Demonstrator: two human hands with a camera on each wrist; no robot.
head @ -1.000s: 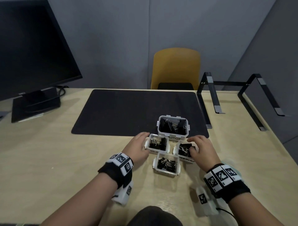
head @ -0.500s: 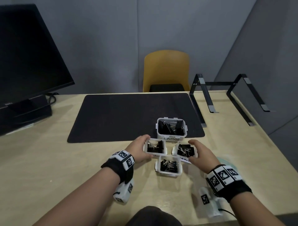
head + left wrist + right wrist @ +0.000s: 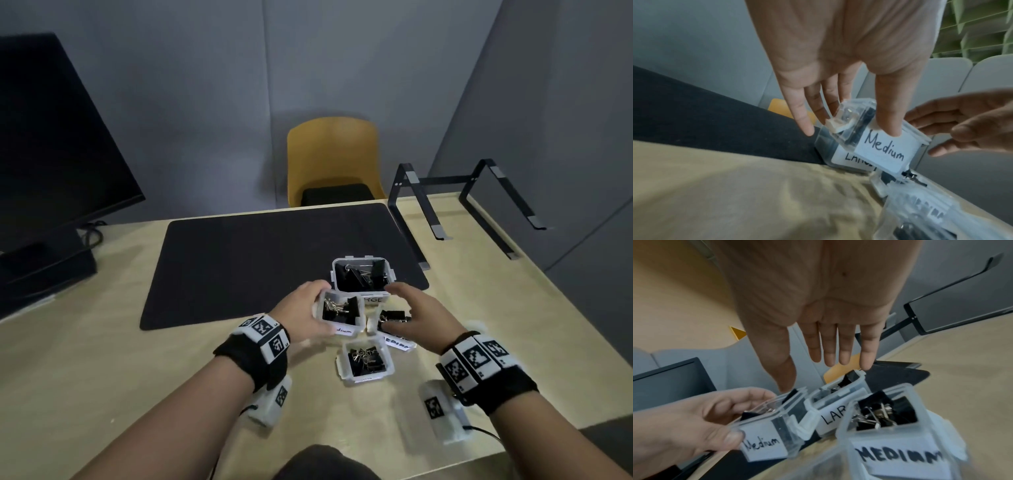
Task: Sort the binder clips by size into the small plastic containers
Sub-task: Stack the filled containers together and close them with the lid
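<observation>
The left hand [image 3: 301, 320] grips a small clear container labelled "Medium" [image 3: 340, 313], thumb pressed on the handwritten label [image 3: 887, 151] and fingers behind the far wall. In the left wrist view the container is clear of the worktop [image 3: 102, 377] and tilted, its labelled face turned toward the near edge and its open top leaning toward the far edge. Black binder clips with silver handles [image 3: 337, 308] lie inside it.

The right hand [image 3: 416, 317] hovers with fingers straight and apart, holding nothing, above a second container labelled "MEDIUM" [image 3: 885, 431]. That one sits on the worktop just right of the lifted container, open top up, label facing the near edge, with black clips [image 3: 884, 412] in a tangle inside.

Behind both, a larger container labelled "LARGE" [image 3: 363, 277] stands upright at the near right corner of the black desk mat [image 3: 274, 263], holding big black clips whose long axes point various ways. A fourth small container [image 3: 364, 359] with small clips stands nearest the near edge, apart from the others; its label is too small to read.

A dark monitor [image 3: 51, 144] stands at the left edge, a black laptop stand [image 3: 462, 205] at the far right corner, and a yellow chair [image 3: 334, 157] is beyond the far edge.
</observation>
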